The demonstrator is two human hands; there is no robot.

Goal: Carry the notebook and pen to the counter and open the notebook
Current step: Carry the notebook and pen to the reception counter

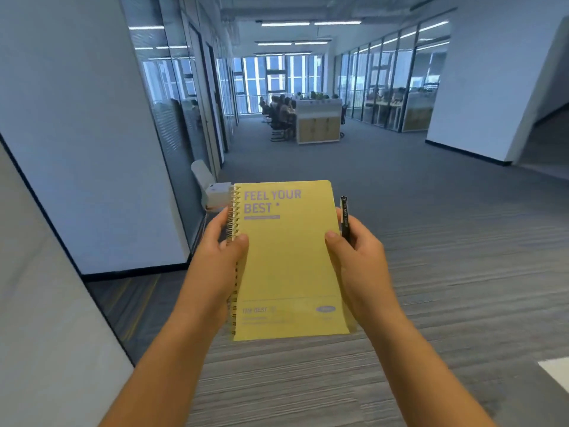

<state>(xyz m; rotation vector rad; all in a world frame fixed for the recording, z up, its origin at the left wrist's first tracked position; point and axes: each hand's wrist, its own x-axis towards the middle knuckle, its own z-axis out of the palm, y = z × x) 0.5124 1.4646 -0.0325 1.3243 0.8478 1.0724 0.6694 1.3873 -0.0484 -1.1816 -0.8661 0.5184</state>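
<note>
A person holds a closed yellow spiral notebook (289,263) out in front of the body with both hands while standing on the grey striped carpet (462,288) of an office corridor. The left hand (221,260) grips the notebook along its wire-bound left edge, thumb pressed on the front cover and fingers wrapped behind. The right hand (358,257) clasps the opposite edge, thumb on the cover, and at the same time pinches a black pen (345,218) upright between its fingers, the pen standing just beside the notebook's right edge with its upper end rising above the knuckles. The cover faces the camera and carries the purple words "FEEL YOUR BEST" near the top; smaller print near the bottom is too blurred to read. Behind the notebook's upper left corner, a small white device (215,192) sits against the wall. White walls (92,134) and glass partitions (400,84) line the corridor, and far down it several seated people (278,114) work beside a white and wood-fronted cabinet (318,124), under strip ceiling lights (308,23).
</note>
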